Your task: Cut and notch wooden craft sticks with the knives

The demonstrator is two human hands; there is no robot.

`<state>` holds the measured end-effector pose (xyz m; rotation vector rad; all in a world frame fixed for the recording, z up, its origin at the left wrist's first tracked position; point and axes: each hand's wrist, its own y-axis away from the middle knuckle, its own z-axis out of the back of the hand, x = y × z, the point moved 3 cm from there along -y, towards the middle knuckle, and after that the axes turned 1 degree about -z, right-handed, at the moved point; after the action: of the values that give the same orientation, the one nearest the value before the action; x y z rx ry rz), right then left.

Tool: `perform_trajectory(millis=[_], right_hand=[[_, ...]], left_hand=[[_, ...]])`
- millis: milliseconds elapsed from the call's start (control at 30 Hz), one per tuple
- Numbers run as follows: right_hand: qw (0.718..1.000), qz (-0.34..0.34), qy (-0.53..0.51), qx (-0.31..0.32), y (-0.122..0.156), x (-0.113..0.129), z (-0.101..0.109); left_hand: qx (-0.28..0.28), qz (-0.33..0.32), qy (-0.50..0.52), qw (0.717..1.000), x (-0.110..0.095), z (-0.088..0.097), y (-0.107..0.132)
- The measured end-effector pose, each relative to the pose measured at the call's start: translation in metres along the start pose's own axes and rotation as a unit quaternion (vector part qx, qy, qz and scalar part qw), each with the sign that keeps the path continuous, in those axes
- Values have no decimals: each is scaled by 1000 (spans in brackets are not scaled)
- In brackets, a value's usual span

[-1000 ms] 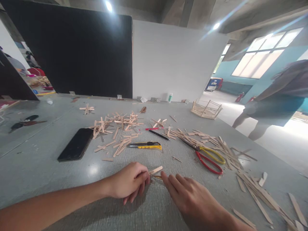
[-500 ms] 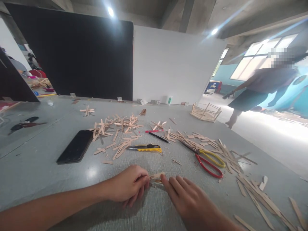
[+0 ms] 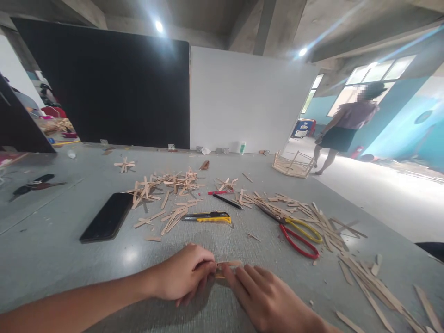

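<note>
Grey tabletop (image 3: 52, 259), left hand (image 3: 183, 273) pinching wooden sticks (image 3: 234, 263), right hand (image 3: 265, 293) touching them, its grip unclear

Matt held wooden stick (image 3: 235, 263), smooth glossy phone (image 3: 108, 217), plastic-handled cutter (image 3: 215, 218), shiny textured tabletop (image 3: 298, 273)

Pale wooden sticks (image 3: 234, 263) extend sideways at centre front, partly covered

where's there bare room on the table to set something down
The table is bare between the phone and the left forearm. A narrower bare strip runs between the cutter and the left hand. It's crowded beyond the cutter with sticks, and to the right of the scissors with more.
</note>
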<state>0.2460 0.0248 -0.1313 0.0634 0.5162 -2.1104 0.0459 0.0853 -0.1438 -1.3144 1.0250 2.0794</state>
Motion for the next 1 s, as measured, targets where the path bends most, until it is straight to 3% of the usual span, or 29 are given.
perform_trajectory(millis=[300,500,1000], right_hand=[[1000,-14,-7,-7,5,-9,1],[996,-85,2,-33,13,-22,-6],[997,-69,2,-18,13,-19,-6]], left_hand=[[-21,28,43,998,3,-1,-4],[-45,31,86,995,8,-1,-9],[-43,25,78,996,0,0,-2]])
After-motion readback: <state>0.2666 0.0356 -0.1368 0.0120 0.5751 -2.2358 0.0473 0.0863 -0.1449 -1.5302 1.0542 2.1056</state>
